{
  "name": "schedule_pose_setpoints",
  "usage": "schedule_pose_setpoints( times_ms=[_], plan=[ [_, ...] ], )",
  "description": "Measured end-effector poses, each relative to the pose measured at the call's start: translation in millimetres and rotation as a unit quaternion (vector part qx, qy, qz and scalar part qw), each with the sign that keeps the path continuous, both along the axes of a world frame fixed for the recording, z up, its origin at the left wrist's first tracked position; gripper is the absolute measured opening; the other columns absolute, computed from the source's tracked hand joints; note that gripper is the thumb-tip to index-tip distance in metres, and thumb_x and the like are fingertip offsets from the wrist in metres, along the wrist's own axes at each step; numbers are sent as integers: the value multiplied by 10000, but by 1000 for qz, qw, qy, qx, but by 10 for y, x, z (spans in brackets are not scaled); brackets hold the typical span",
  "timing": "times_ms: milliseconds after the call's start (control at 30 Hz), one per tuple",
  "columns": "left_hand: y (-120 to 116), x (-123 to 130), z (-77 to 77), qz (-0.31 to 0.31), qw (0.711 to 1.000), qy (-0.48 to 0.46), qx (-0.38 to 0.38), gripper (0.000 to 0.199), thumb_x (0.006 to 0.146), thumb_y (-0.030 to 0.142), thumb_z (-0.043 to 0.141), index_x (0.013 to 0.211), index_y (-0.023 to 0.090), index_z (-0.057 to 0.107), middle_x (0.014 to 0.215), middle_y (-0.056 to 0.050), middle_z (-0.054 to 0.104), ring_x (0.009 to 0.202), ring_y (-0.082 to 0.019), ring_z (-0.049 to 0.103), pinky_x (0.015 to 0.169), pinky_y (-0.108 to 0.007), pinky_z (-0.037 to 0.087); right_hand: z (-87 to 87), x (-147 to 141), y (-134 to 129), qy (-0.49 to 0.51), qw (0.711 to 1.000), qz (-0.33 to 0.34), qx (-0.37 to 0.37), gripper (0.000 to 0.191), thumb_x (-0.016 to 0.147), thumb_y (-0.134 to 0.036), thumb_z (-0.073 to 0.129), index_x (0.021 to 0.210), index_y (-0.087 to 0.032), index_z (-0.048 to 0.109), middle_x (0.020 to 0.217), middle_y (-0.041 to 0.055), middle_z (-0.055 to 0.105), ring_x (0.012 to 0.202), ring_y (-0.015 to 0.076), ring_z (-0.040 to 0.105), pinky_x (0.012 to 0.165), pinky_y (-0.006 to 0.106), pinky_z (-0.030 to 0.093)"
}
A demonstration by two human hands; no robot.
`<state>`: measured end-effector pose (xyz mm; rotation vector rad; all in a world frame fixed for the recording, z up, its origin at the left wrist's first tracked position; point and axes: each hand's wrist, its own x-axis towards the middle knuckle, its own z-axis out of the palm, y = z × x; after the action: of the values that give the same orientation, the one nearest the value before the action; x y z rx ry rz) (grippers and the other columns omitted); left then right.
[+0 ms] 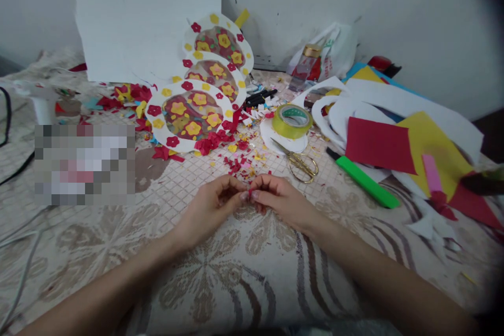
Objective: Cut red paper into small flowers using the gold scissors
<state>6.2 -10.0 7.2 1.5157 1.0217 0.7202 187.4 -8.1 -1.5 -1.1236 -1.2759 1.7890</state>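
My left hand (210, 205) and my right hand (281, 199) meet fingertip to fingertip at the middle of the view. Both are closed in a pinch on a small piece of red paper (249, 194), mostly covered by the fingers, so its shape is hard to make out. Tiny red and yellow paper scraps (240, 164) lie just beyond the fingertips. Beyond my right hand rest gold-handled scissors (301, 164), their blades pointing away to the left. Farther back, several white paper rings with red and yellow paper flowers (189, 86) overlap one another.
Yellow tape (291, 121) sits on a white disc behind the scissors. To the right lie a green cutter (368, 181), red paper (380, 144) and yellow sheets. A bottle (303, 68) stands by the wall. At left are a white glue gun-like tool (43, 102), cables and a blurred patch.
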Motion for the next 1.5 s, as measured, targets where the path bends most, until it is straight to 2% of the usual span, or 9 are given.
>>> schedule_pose_setpoints(
  times_ms=[167, 267, 433, 600, 767, 933, 1200, 1333, 1500],
  plan=[
    [-37, -3, 6, 2, 988, 87, 125, 86, 813, 184, 543, 862, 179, 614, 786, -2, 654, 718, -127, 595, 681, -241, 465, 19, 3, -18, -57, 997, 3, 46, 66, 764, -214, 571, 790, -168, 531, 625, -46, 517, 515, 75, 469, 507, 215, 370],
    [-33, -7, 15, 14, 986, 102, 129, 128, 817, 170, 520, 883, 177, 628, 805, -14, 666, 720, -134, 597, 677, -247, 462, 33, 8, -14, -87, 993, 8, 76, 45, 779, -203, 545, 794, -168, 519, 634, -45, 503, 528, 78, 464, 508, 215, 360],
    [27, -21, 9, 3, 1000, 11, -13, 120, 811, 239, 534, 806, 141, 603, 707, -15, 634, 644, -125, 574, 600, -237, 454, 56, 9, -18, -128, 981, 3, 145, 69, 790, -144, 508, 852, -175, 509, 729, -23, 521, 613, 88, 488, 548, 214, 385],
    [70, -27, -28, 2, 981, -102, -162, 166, 782, 297, 597, 783, 132, 588, 719, -15, 638, 630, -108, 569, 600, -232, 452, 68, 12, -58, -132, 961, 16, 242, 188, 804, -79, 459, 948, -197, 488, 846, 6, 558, 761, 114, 550, 668, 244, 446],
    [63, -11, -40, 35, 959, -155, -233, 180, 763, 300, 642, 776, 126, 595, 724, -15, 640, 617, -91, 554, 594, -218, 430, 101, 10, -76, -196, 914, 7, 356, 294, 768, -19, 466, 988, -211, 502, 873, 10, 568, 767, 119, 546, 683, 249, 452],
    [53, 2, -25, 44, 947, -181, -264, 180, 737, 284, 672, 768, 124, 596, 728, -20, 645, 625, -92, 559, 613, -224, 429, 110, 4, -74, -251, 874, 1, 415, 197, 783, -44, 498, 905, -191, 546, 857, 18, 575, 759, 121, 539, 664, 237, 443],
    [59, -20, -43, 12, 968, -154, -200, 170, 774, 268, 629, 865, 132, 584, 777, -25, 641, 682, -111, 577, 656, -249, 445, 94, 26, -58, -260, 864, -14, 431, 141, 808, -63, 499, 860, -179, 560, 842, 21, 596, 792, 129, 557, 699, 245, 437],
    [70, -33, -41, -4, 984, -128, -121, 206, 733, 190, 657, 909, 129, 570, 833, -28, 624, 760, -122, 577, 711, -254, 454, 91, 22, -52, -244, 880, -11, 407, 149, 794, -57, 507, 857, -179, 565, 820, 10, 594, 750, 117, 552, 676, 233, 433],
    [28, -23, -6, 12, 997, -70, -32, 175, 772, 227, 617, 913, 138, 563, 861, -49, 621, 802, -151, 582, 739, -283, 460, 111, 17, -52, -210, 913, -3, 348, 131, 801, -86, 502, 867, -185, 557, 834, 15, 589, 757, 124, 561, 683, 245, 443]
  ],
)
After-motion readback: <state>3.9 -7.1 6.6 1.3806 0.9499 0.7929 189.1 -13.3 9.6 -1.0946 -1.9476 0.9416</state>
